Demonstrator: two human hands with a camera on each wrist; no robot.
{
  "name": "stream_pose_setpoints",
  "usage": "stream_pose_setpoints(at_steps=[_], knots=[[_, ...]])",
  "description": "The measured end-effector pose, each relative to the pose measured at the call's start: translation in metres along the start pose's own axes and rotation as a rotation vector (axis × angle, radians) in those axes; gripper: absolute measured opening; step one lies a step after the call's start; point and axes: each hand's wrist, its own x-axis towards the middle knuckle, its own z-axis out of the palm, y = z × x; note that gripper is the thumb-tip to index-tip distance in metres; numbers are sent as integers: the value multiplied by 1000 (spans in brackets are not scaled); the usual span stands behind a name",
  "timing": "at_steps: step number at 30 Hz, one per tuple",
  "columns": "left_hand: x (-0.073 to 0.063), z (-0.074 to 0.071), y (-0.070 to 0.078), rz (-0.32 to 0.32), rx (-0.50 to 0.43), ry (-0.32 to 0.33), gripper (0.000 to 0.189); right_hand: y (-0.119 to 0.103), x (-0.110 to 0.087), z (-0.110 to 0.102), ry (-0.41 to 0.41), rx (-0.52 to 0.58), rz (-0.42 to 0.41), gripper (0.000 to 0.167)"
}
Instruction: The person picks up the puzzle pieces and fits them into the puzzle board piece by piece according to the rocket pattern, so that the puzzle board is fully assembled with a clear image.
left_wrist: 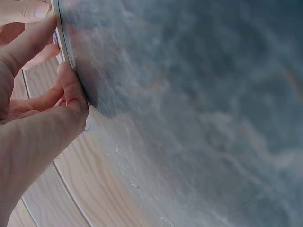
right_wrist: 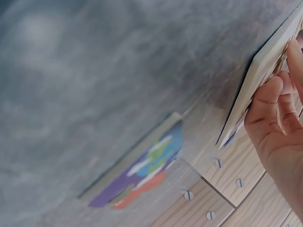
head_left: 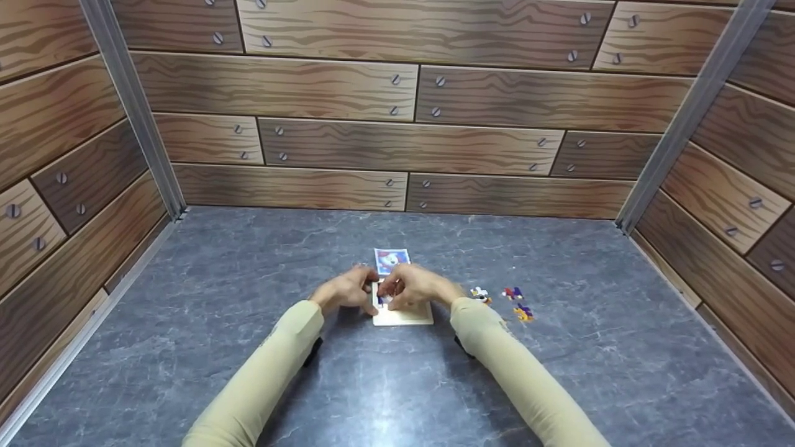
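Together, hands (head_left: 355,290) touch a thin, rectangular board (head_left: 404,318).

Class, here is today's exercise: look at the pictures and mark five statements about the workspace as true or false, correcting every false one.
1. The picture card lies beyond the cream board, as the person sees it. True.
2. The loose coloured pieces are left of the board. False: the loose pieces lie to its right.
3. The left hand and the right hand are both at the board. True.
4. The person's sleeves are black. False: the sleeves are pale yellowish.
5. The back wall shows a wood-plank pattern. True.
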Motion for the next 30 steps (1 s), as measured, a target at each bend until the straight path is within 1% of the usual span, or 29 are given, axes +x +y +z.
stream_pose_setpoints(at_steps=[5, 11, 15, 20, 26, 30], knots=[[0, 0, 1, -11, 19, -7, 61, 2, 0, 0, 6, -11, 12, 30], [-1, -1, 1, -6, 2, -8, 60, 1, 0, 0, 11, -27, 9, 30], [0, -1, 1, -5, -10, -11, 60, 0, -1, 0, 20, -25, 25, 31], [1, -1, 1, -20, -13, -11, 59, -1, -1, -1, 24, -17, 44, 31], [0, -1, 2, -17, 1, -9, 57, -2, 0, 0, 41, 5, 69, 29], [1, -1, 2, -16, 6, -12, 57, -2, -1, 0, 36, -2, 74, 30]])
